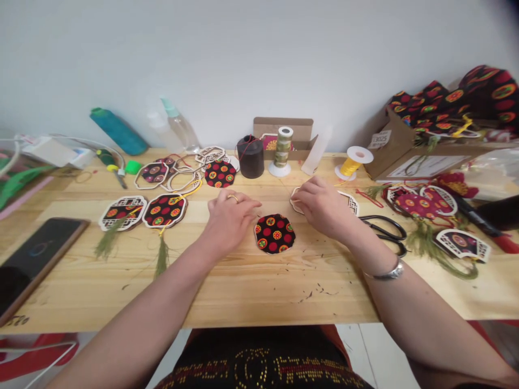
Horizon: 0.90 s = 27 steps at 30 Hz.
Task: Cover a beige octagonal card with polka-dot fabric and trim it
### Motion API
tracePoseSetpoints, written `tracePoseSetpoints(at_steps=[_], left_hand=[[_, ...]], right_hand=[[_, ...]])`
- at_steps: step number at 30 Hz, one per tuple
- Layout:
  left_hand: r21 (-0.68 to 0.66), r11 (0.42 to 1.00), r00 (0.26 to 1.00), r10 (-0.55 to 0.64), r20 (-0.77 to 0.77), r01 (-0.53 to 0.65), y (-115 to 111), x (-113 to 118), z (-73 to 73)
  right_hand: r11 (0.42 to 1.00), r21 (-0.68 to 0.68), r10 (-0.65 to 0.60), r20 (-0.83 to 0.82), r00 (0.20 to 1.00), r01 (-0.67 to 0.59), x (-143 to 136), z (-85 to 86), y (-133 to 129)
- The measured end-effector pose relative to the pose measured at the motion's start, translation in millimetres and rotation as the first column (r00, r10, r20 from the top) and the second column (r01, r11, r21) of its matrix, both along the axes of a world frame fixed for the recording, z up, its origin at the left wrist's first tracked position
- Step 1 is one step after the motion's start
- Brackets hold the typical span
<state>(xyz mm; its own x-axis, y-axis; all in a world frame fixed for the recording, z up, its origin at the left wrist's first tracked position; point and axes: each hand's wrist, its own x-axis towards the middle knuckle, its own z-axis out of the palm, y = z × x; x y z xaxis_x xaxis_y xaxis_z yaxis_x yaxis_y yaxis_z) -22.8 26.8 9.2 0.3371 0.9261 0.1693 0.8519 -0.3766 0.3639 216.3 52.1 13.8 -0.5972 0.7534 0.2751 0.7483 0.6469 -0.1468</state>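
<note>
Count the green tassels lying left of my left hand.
2: one olive-green thread tassel at the leftmost white-framed, black floral ornament; a second tassel below the similar ornament beside it.

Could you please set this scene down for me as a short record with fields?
Left hand: fingertips close to the patterned disc; contact unclear
Right hand: over a white cut-out frame; grip unclear
Surface: wooden table
Back row: black thread cone, green thread spool, yellow thread spool
Left side: phone, two tasselled ornaments
Right side: black looped handles, cardboard box with patterned fabric
</note>
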Motion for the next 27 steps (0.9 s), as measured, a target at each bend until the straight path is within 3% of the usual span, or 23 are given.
tracePoseSetpoints(at_steps=[5,13,17,19,21,23,24,25,27], left_hand=[[-0.057,0.998,0.999,-0.035,-0.008,0.035,-1.3,4.6,-2.4],[-0.094,0.995,0.999,0.041,-0.012,-0.042,1.3,9.4,-3.4],[-0.075,0.991,0.964,0.122,0.237,-0.107,1.3,8.6,6.0],[-0.140,0.990,0.894,0.076,0.442,-0.015,-1.7,8.1,12.9],[-0.229,0.944,0.807,-0.060,0.588,0.237,-6.3,8.0,19.8],[-0.272,0.763,0.685,-0.288,0.669,0.587,-11.1,8.5,25.3],[-0.260,0.678,0.622,-0.366,0.692,0.688,-13.0,8.9,27.1],[-0.239,0.633,0.585,-0.419,0.694,0.737,-14.4,9.2,28.3],[-0.198,0.644,0.584,-0.466,0.665,0.739,-15.9,9.7,28.8]], right_hand=[[1.000,-0.026,-0.003,0.020,1.000,0.003,-5.0,-2.0,-0.8],[1.000,0.022,-0.008,-0.077,0.997,0.010,-5.2,-4.1,-0.7],[0.999,0.052,0.010,-0.217,0.976,0.001,-6.3,-5.2,-1.4],[0.998,0.043,0.050,-0.326,0.944,-0.038,-7.8,-5.0,-2.5],[0.995,-0.002,0.085,-0.435,0.896,-0.095,-9.7,-4.1,-4.3],[0.992,-0.033,0.088,-0.514,0.853,-0.123,-11.4,-2.6,-6.3],[0.992,-0.038,0.079,-0.542,0.837,-0.118,-12.0,-1.7,-7.3],[0.994,-0.037,0.067,-0.567,0.821,-0.106,-12.5,-1.0,-8.2],[0.995,-0.038,0.048,-0.599,0.800,-0.089,-13.0,0.0,-9.6]])
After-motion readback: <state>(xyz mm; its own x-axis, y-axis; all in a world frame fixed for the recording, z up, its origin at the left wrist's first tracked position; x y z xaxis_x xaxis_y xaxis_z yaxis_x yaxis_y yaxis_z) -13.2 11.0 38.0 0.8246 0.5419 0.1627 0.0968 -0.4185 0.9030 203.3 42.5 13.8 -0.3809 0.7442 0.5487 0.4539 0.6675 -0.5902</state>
